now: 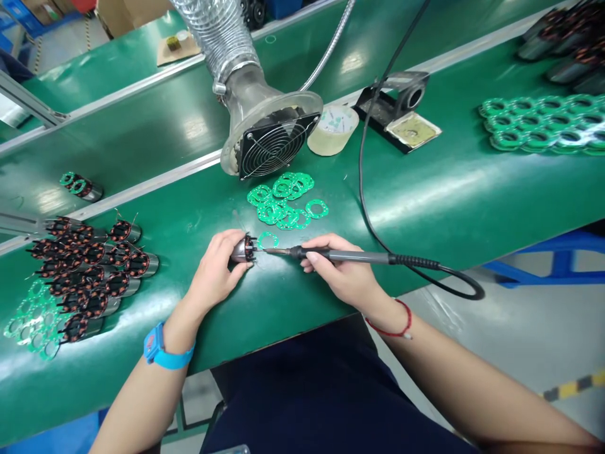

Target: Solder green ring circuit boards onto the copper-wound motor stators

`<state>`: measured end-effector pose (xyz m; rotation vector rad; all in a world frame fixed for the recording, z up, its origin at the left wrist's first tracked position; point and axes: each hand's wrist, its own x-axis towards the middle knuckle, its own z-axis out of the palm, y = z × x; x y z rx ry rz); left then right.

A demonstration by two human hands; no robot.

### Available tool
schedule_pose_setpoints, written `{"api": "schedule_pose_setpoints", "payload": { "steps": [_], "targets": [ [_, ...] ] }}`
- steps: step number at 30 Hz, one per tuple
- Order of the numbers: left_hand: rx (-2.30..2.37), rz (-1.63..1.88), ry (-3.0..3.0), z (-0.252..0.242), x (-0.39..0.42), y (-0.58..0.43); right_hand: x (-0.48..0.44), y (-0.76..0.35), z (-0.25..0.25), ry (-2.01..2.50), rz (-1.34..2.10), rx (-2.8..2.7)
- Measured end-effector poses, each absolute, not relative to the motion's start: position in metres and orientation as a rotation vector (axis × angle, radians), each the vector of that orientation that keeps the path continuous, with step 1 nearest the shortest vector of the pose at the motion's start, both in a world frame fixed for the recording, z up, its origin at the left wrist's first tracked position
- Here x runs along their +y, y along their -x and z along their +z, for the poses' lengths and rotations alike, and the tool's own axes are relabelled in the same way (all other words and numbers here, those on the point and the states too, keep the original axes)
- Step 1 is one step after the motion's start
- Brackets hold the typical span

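Observation:
My left hand (218, 268) is wrapped round a metal motor stator (242, 249) with dark and copper windings, lying on its side on the green bench. In my right hand (343, 268) is a soldering iron (362, 256), held like a pen, its tip pointing left close to the stator's wound end; whether it touches cannot be made out. One green ring board (268, 241) lies just beyond the tip. Farther back is a loose pile of green ring boards (283, 202).
Many stators (94, 271) stand at the left beside more ring boards (35, 321). A fume extractor (271, 142) hangs over the bench, near a tape roll (333, 129) and an iron stand (401, 110). Stacked boards (543, 123) lie right. The iron's black cable (363, 183) crosses the bench.

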<state>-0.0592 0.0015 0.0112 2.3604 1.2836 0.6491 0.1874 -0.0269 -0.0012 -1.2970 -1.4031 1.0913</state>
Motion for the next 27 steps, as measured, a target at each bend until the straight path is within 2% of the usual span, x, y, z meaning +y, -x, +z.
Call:
{"api": "schedule_pose_setpoints", "payload": {
  "steps": [12,21,27],
  "targets": [
    [1.28,0.622,-2.399,0.012,0.002,0.061,-0.028,-0.189,-0.004,1.28,1.082,-1.443],
    [1.295,0.6,-2.448,0.015,0.001,0.058,-0.028,-0.192,0.004,1.285,0.647,-1.752],
    [1.293,0.587,-2.462,0.016,0.0,0.058,-0.021,-0.19,0.008,1.162,0.624,-2.047]
  ]
}}
